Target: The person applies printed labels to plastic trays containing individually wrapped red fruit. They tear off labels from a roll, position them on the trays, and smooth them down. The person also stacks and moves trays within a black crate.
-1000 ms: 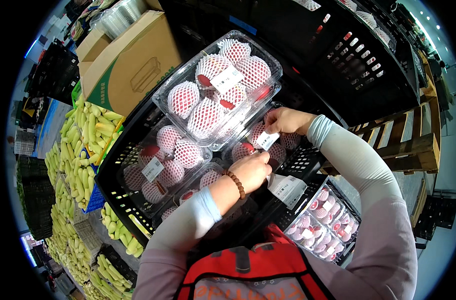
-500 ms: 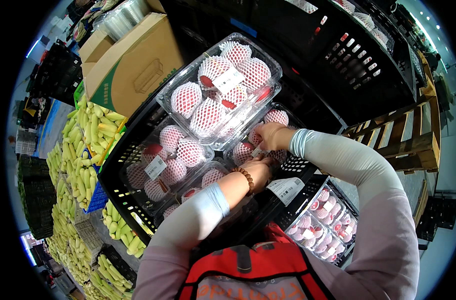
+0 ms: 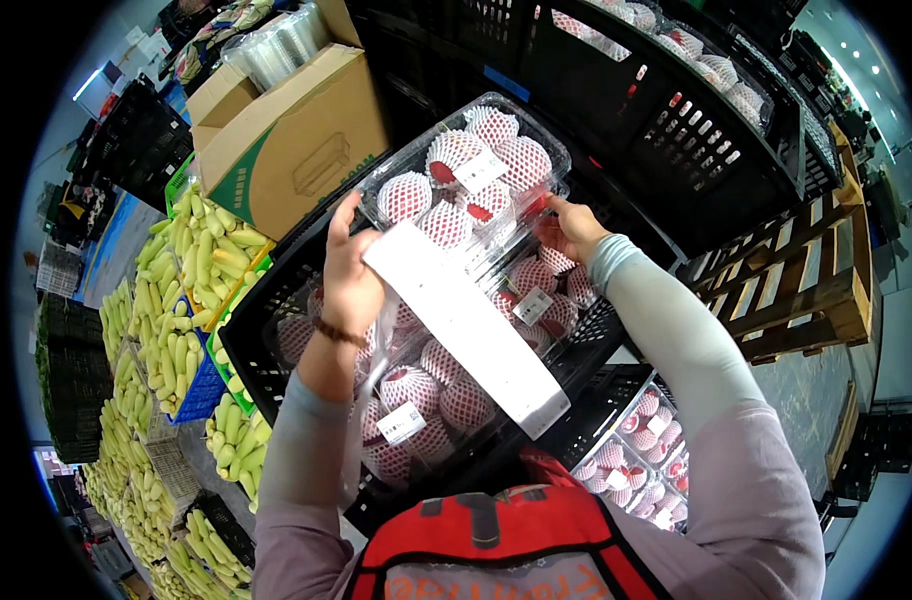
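A clear plastic box point(image 3: 524, 215) of red fruit in white foam nets lies tilted on top of other such boxes in a black crate point(image 3: 248, 335). My left hand point(image 3: 351, 275) is at its left end, with a long white strip of label paper point(image 3: 466, 330) running from the thumb side across the crate. My right hand point(image 3: 576, 232) has its fingers curled on the box's right edge. Under it, a second box carries a white label point(image 3: 533, 307). A nearer box bears another label point(image 3: 401, 423). The strip partly hides the boxes below.
A cardboard carton point(image 3: 291, 150) stands at the far left, beside heaps of pale green, long vegetables point(image 3: 181, 350). Tall black crates point(image 3: 666, 130) rise at the back, near a wooden pallet point(image 3: 796, 280). More fruit boxes point(image 3: 626, 460) sit low at the right.
Both hands have left the right-hand box and moved apart to the two ends of the top box. The label strip now stretches from my left hand; the view has shifted slightly.
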The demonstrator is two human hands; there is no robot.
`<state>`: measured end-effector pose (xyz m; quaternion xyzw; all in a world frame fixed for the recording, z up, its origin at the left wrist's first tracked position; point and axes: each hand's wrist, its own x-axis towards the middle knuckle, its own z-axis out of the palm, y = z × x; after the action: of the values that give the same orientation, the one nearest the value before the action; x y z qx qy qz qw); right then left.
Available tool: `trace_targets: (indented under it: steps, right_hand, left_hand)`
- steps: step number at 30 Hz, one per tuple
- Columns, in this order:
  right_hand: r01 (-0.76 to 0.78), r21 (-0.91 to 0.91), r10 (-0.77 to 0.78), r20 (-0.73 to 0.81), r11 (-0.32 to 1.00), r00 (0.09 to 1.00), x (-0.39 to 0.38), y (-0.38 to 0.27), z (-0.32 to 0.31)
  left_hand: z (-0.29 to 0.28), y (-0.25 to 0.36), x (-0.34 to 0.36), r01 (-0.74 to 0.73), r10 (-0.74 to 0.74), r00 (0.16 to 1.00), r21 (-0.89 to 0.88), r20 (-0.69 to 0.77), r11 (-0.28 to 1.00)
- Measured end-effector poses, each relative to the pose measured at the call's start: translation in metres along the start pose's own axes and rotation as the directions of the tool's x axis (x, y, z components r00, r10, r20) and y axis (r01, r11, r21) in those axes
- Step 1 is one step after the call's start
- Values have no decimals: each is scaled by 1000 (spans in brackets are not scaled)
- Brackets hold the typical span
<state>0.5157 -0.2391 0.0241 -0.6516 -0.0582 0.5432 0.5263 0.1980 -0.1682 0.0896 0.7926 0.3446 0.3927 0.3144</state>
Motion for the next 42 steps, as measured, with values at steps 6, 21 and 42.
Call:
trace_targets:
  steps: [6,21,42]
  right_hand:
    - [227,-392,-372,-348,892,861,18,12,9]
    - [551,-144,-557,-5,822,830,-11,-52,15]
    - [567,-436,-347,900,-699,264,-74,10,36]
  left_hand:
    - [17,-30,28,298,-269,954,-363,129,883]
    - [25,-33,25,372,-473,873,-794,122,481]
    - [-167,15,-117,171,-201,947,-136,-250,976]
